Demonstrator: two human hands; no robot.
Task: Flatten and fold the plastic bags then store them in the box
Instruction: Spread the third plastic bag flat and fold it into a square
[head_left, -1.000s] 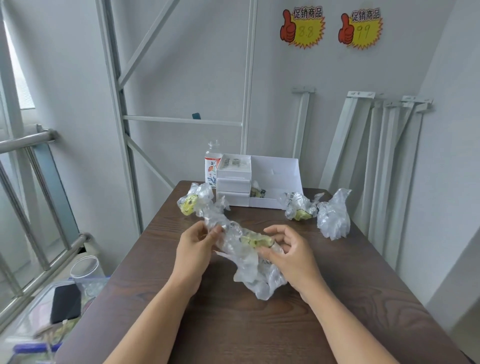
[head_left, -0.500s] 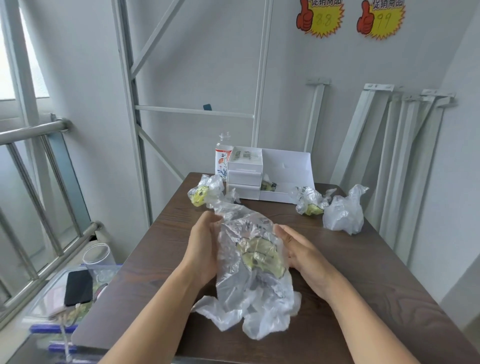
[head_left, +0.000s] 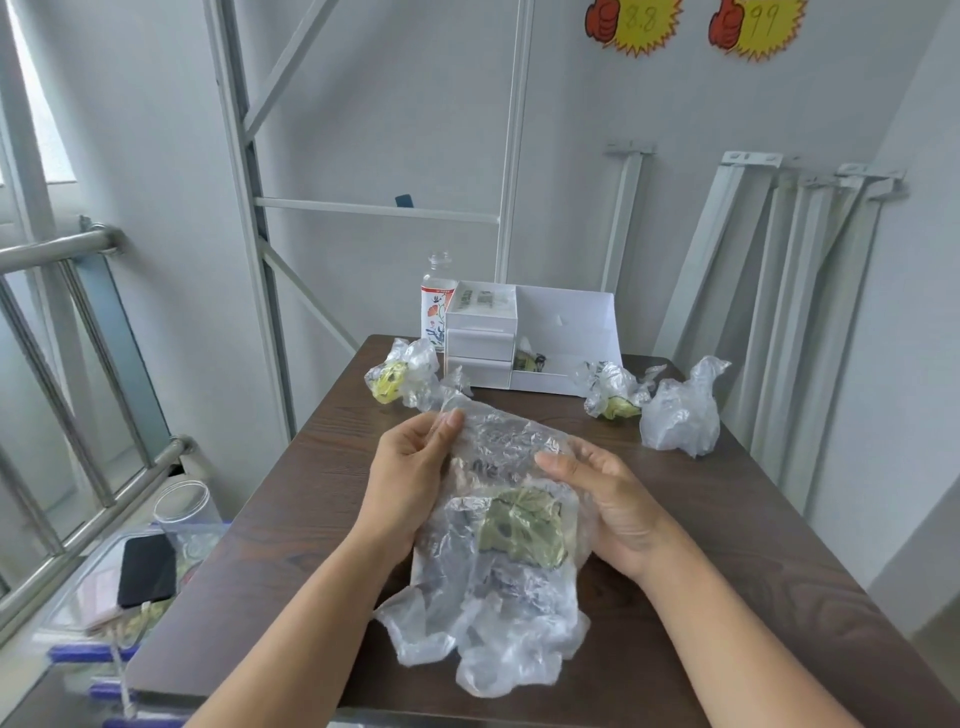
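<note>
A clear crumpled plastic bag (head_left: 493, 561) with a green-yellow print hangs spread out between my hands above the dark wooden table (head_left: 727, 545). My left hand (head_left: 410, 478) grips its left edge, thumb on top near the upper corner. My right hand (head_left: 608, 499) holds its right edge, fingers curled behind the film. Three more crumpled bags lie at the far end: one with yellow print (head_left: 400, 379) at the left, one (head_left: 610, 389) in the middle right, and a plain one (head_left: 680, 410) at the right. The white box (head_left: 566, 327) stands at the far edge and holds a folded bag.
A clear bottle (head_left: 435, 306) stands left of the box's small drawers (head_left: 480, 338). Left of the table are a metal railing (head_left: 57, 249), a clear round container (head_left: 182, 509) and a black phone (head_left: 147, 569). White metal rails (head_left: 789, 291) lean on the wall at the right.
The bag has gone from a bunched wad to a spread sheet held up lengthwise. My hands have moved apart to its side edges, and the view has drawn closer and tilted down.
</note>
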